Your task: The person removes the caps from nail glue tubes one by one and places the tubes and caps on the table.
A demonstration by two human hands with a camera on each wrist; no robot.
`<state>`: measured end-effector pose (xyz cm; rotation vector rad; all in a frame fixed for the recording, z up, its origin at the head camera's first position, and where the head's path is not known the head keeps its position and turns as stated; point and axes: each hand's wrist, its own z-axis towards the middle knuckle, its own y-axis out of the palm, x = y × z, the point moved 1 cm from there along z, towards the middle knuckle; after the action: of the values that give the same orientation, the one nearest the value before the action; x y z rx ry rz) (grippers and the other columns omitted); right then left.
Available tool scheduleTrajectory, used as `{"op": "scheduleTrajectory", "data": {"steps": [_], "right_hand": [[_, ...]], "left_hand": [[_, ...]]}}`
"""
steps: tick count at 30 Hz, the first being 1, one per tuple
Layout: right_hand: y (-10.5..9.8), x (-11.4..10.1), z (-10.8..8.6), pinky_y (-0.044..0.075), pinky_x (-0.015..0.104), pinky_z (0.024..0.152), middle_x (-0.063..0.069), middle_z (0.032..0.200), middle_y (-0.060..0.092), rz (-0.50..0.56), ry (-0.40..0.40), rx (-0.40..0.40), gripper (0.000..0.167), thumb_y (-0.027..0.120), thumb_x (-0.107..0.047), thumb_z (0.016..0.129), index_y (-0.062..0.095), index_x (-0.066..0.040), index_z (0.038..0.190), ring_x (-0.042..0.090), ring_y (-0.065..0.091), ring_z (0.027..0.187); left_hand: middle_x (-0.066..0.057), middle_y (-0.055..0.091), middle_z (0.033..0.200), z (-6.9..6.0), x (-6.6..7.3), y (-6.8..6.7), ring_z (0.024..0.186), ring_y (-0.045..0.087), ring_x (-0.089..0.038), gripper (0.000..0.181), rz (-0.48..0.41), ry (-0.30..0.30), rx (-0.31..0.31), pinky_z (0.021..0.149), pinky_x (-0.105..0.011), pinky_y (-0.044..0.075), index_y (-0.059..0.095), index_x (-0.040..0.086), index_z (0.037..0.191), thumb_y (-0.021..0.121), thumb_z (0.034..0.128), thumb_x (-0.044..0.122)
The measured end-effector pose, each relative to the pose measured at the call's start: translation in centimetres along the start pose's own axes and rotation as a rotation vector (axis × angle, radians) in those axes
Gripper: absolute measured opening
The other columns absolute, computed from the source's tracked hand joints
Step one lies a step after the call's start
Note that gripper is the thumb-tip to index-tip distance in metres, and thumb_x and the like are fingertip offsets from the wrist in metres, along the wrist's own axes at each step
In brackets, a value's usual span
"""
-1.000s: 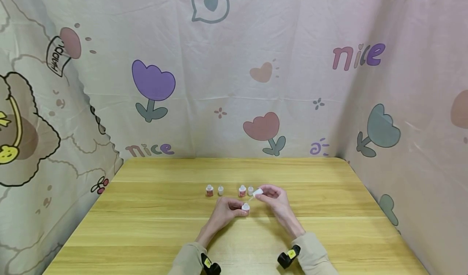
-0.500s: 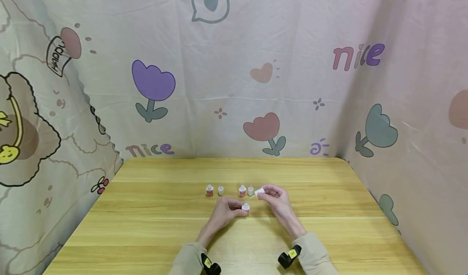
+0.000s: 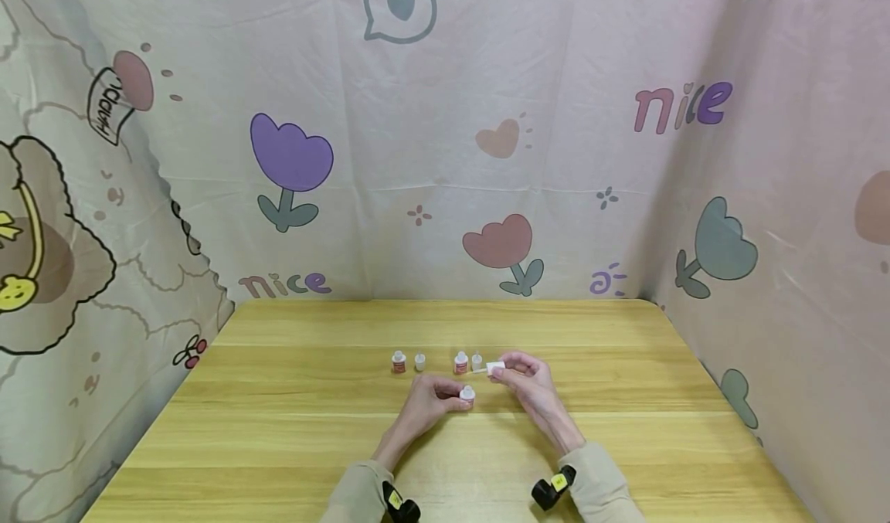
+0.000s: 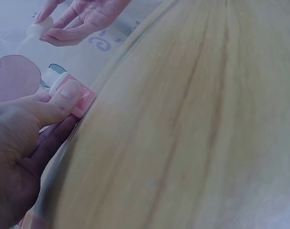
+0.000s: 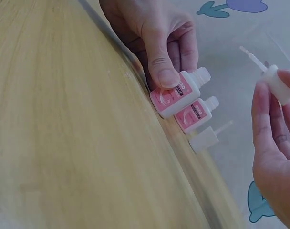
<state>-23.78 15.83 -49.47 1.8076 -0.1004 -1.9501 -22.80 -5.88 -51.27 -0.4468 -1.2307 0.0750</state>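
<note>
My left hand (image 3: 424,404) pinches a small white bottle with a pink label (image 3: 467,397) between thumb and fingers. The bottle's white neck is uncapped, as the right wrist view shows. To the right, my right hand (image 3: 531,388) pinches a white brush cap (image 3: 496,368). Its thin brush (image 5: 251,58) points left in the head view, apart from the bottle's mouth. Behind the hands stand another uncapped pink-labelled bottle (image 3: 461,364) and a white brush cap (image 3: 477,362), brush upward. Farther left are a similar bottle (image 3: 399,363) and brush cap (image 3: 420,362).
The hands work above a wooden table (image 3: 292,399). A printed curtain (image 3: 417,160) hangs behind its far edge and along both sides. Each wrist wears a black camera, such as the right one (image 3: 552,489).
The brush cap has moved slightly right, away from the held bottle's mouth, and its brush has swung from slanting downward to nearly level. My left hand and its bottle have stayed put.
</note>
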Motion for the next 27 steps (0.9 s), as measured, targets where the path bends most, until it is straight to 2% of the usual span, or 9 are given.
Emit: {"op": "scheduleTrajectory", "data": {"steps": [4, 8, 13, 17, 20, 23, 27], "right_hand": [[-0.1, -0.1, -0.1, 0.059, 0.026, 0.088, -0.002, 0.093, 0.075, 0.007, 0.015, -0.033, 0.018, 0.066, 0.008, 0.088, 0.067, -0.005, 0.101, 0.011, 0.072, 0.086], [-0.1, -0.2, -0.1, 0.060, 0.026, 0.088, -0.002, 0.092, 0.075, 0.012, 0.030, -0.049, 0.018, 0.066, 0.008, 0.089, 0.067, -0.008, 0.098, 0.011, 0.073, 0.087], [-0.3, -0.1, -0.1, 0.059, 0.026, 0.089, -0.001, 0.095, 0.076, 0.017, 0.030, -0.080, 0.019, 0.065, 0.007, 0.090, 0.069, -0.008, 0.101, 0.011, 0.073, 0.089], [-0.6, 0.0, -0.1, 0.058, 0.026, 0.089, -0.002, 0.100, 0.076, -0.010, 0.015, -0.099, 0.023, 0.062, 0.007, 0.093, 0.071, -0.009, 0.108, 0.010, 0.071, 0.090], [-0.6, 0.0, -0.1, 0.057, 0.023, 0.086, -0.004, 0.101, 0.075, -0.060, 0.026, -0.085, 0.023, 0.062, 0.004, 0.094, 0.073, -0.011, 0.109, 0.008, 0.068, 0.088], [-0.5, 0.0, -0.2, 0.055, 0.021, 0.082, -0.006, 0.101, 0.073, -0.129, 0.053, -0.071, 0.023, 0.063, -0.001, 0.096, 0.070, -0.001, 0.118, 0.006, 0.064, 0.086], [-0.4, 0.0, -0.2, 0.052, 0.019, 0.083, -0.005, 0.100, 0.067, -0.212, 0.080, -0.093, 0.039, 0.058, -0.004, 0.100, 0.052, 0.021, 0.129, 0.005, 0.060, 0.087]], "left_hand": [[-0.019, 0.078, 0.089, 0.2, -1.0, 0.2, 0.077, 0.075, -0.027, 0.019, 0.011, 0.007, 0.008, 0.068, -0.016, 0.057, 0.078, -0.003, 0.094, 0.083, 0.0758, 0.000], [-0.018, 0.078, 0.089, 0.3, -1.1, 0.2, 0.077, 0.075, -0.029, 0.018, 0.012, 0.003, 0.003, 0.068, -0.016, 0.056, 0.078, -0.002, 0.093, 0.083, 0.0762, 0.000], [-0.019, 0.078, 0.089, 0.0, 0.0, 0.0, 0.078, 0.075, -0.033, 0.018, 0.011, 0.004, 0.000, 0.068, -0.015, 0.056, 0.077, -0.004, 0.094, 0.083, 0.0766, -0.001], [-0.021, 0.077, 0.089, -0.4, 1.2, -0.3, 0.077, 0.075, -0.033, 0.018, -0.008, 0.034, 0.001, 0.068, -0.016, 0.056, 0.077, -0.006, 0.093, 0.082, 0.0768, -0.002], [-0.021, 0.077, 0.089, -0.3, 0.9, -0.3, 0.077, 0.075, -0.033, 0.018, -0.004, 0.033, 0.002, 0.068, -0.016, 0.057, 0.076, -0.006, 0.093, 0.083, 0.0764, -0.002], [-0.020, 0.078, 0.089, -0.1, -0.1, 0.0, 0.078, 0.075, -0.032, 0.019, 0.006, 0.017, 0.005, 0.069, -0.016, 0.056, 0.077, -0.004, 0.093, 0.083, 0.0760, -0.001], [-0.016, 0.078, 0.090, 0.2, -1.2, 0.2, 0.078, 0.075, -0.029, 0.018, -0.009, 0.018, 0.003, 0.069, -0.017, 0.057, 0.078, -0.001, 0.093, 0.084, 0.0761, 0.002]]}}
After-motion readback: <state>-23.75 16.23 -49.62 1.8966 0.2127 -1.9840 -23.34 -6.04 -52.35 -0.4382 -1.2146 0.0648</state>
